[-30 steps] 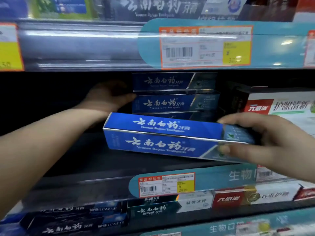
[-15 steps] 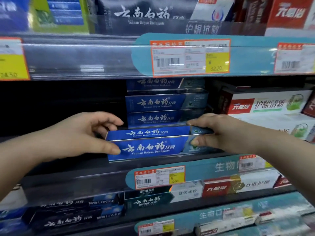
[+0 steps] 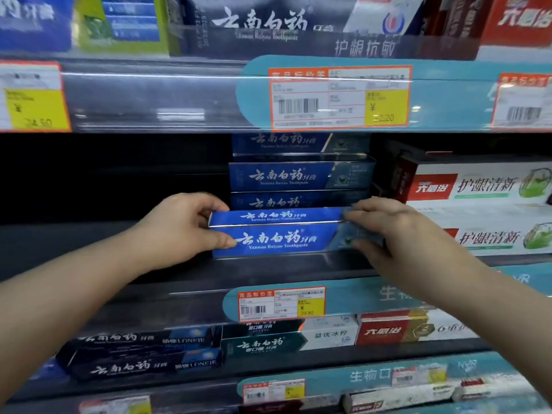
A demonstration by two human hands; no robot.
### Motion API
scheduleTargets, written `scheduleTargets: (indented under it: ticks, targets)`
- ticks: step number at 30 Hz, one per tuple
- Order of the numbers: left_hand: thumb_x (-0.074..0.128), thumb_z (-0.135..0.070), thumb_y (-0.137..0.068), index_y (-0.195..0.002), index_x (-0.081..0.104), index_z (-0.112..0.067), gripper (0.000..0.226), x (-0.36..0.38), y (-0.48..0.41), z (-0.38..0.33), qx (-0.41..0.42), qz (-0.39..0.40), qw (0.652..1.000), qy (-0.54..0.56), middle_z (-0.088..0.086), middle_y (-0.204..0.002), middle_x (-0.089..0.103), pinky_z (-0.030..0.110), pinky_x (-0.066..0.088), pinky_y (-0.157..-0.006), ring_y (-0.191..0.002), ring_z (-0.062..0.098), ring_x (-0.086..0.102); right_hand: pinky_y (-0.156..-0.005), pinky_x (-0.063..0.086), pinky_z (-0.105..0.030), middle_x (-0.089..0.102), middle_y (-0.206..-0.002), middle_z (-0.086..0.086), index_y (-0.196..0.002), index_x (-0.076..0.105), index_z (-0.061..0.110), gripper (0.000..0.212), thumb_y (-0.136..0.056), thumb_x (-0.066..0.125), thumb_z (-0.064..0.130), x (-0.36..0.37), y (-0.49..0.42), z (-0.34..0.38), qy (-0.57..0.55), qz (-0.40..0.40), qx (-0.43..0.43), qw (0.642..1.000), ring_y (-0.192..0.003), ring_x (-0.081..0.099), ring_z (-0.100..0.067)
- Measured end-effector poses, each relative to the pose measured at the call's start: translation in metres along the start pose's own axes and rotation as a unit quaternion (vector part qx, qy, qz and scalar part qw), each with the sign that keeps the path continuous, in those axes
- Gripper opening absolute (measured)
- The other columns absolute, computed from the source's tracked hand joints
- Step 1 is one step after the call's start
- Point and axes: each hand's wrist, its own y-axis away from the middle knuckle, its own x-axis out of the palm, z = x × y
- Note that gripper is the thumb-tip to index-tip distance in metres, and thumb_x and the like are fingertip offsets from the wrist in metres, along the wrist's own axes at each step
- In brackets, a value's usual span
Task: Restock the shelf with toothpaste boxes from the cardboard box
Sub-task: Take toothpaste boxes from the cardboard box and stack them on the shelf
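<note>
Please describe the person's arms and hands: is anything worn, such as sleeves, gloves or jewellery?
The left forearm and right forearm are bare up to the frame edge; no sleeve shows. The left hand and right hand wear no gloves, and no ring, watch or bracelet is visible.

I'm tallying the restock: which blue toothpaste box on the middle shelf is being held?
The front, brightest blue box, lowest of the group: the left hand and right hand grip its ends. The darker boxes are stacked behind it, in shadow.
</note>
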Motion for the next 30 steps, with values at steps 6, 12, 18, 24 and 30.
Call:
scheduleTargets:
  ticks: [6, 12, 18, 24, 30]
  targets:
    - [0.078, -0.022, -0.068, -0.118, 0.056, -0.011, 0.056, 0.013, -0.023, -0.003, -0.009, -0.061, 0.996, -0.069, 0.005, -0.097, 0.06, 0.015, 0.036, -0.061, -0.076, 0.018, 0.053, -0.115, 0.006, -0.03, 0.009, -0.157, -0.001, -0.145, 0.017, 0.02, 0.054, -0.096, 0.036, 0.028, 0.018, -0.011, 0.004, 0.001, 0.092, 0.065, 0.994, -0.144, 0.002, -0.024]
    - [0.081, -0.027, -0.064, -0.112, 0.054, -0.006, 0.059, 0.015, -0.034, 0.0, -0.073, -0.1, 0.99, -0.072, 0.01, -0.098, 0.059, 0.027, 0.039, -0.075, -0.086, 0.024, 0.053, -0.115, 0.002, -0.033, 0.005, -0.157, 0.0, -0.146, 0.011, 0.022, 0.056, -0.096, 0.033, 0.033, 0.019, -0.023, 0.005, -0.028, 0.125, 0.101, 0.987, -0.143, -0.004, -0.029]
    - [0.079, -0.034, -0.064, -0.096, 0.056, -0.006, 0.049, 0.015, -0.041, 0.001, -0.098, -0.078, 0.988, -0.093, 0.015, -0.094, 0.061, 0.033, 0.044, -0.073, -0.084, 0.029, 0.056, -0.114, 0.014, -0.038, 0.022, -0.152, -0.003, -0.144, 0.021, 0.018, 0.053, -0.095, 0.035, 0.033, 0.02, -0.034, 0.004, -0.025, 0.121, 0.11, 0.986, -0.141, 0.01, -0.033]
    - [0.078, -0.035, -0.066, -0.096, 0.055, -0.006, 0.049, 0.016, -0.041, 0.002, -0.092, -0.069, 0.988, -0.099, 0.013, -0.088, 0.059, 0.031, 0.042, -0.069, -0.081, 0.028, 0.054, -0.117, 0.011, -0.039, 0.016, -0.155, -0.001, -0.144, 0.02, 0.021, 0.053, -0.095, 0.036, 0.033, 0.021, -0.033, 0.002, -0.035, 0.129, 0.122, 0.983, -0.143, 0.005, -0.031]
    - [0.079, -0.036, -0.065, -0.113, 0.055, -0.007, 0.06, 0.009, -0.037, 0.005, -0.104, -0.058, 0.99, -0.08, 0.012, -0.105, 0.063, 0.035, 0.049, -0.087, -0.097, 0.027, 0.059, -0.11, 0.026, -0.036, 0.036, -0.143, -0.008, -0.138, 0.033, 0.019, 0.049, -0.092, 0.043, 0.03, 0.01, -0.032, 0.006, -0.046, 0.102, 0.101, 0.989, -0.135, 0.025, -0.028]
